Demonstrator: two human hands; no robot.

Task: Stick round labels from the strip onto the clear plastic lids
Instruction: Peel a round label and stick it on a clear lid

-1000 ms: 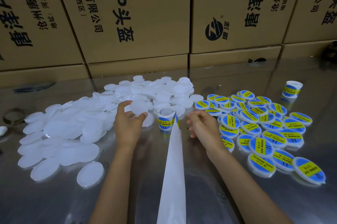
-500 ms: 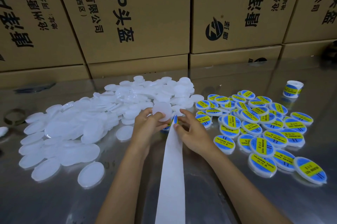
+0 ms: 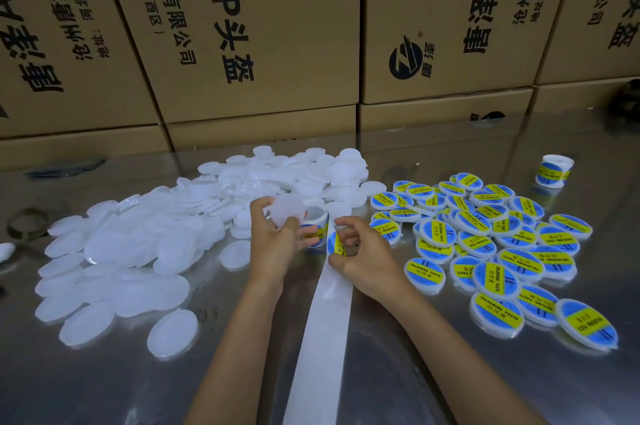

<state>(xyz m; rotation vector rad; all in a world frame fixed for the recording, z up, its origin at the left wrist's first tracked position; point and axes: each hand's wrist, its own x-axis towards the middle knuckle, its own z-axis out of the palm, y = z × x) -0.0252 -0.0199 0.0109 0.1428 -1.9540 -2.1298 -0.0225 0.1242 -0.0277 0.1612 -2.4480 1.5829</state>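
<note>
At the middle of the shiny surface (image 3: pixel 398 372), seen from the head camera, the left hand (image 3: pixel 277 244) has its grip closed round a bare clear lid (image 3: pixel 286 210), held up on edge just above the label roll (image 3: pixel 317 227), while the right hand (image 3: pixel 363 258) pinches a blue and yellow label (image 3: pixel 336 244) at the top of the backing strip (image 3: pixel 322 338), half peeled by the look of it. From here I'd worry about the label folding on itself or sticking to a fingertip as it comes away, since it is curled between thumb and finger; it could also go down off-centre or creased, because the lid is tilted and held only by its rim. A tug on the strip might tip the roll over. The pile of unlabelled lids (image 3: pixel 156 244) lies to the left, the labelled lids (image 3: pixel 498 251) to the right, a second roll (image 3: pixel 553 171) well apart at the far right. Hard to say how much of the label is free: the right fingers cover its lower edge. The left hand hides most of the near roll, and the strip runs out of the bottom of the picture.
</note>
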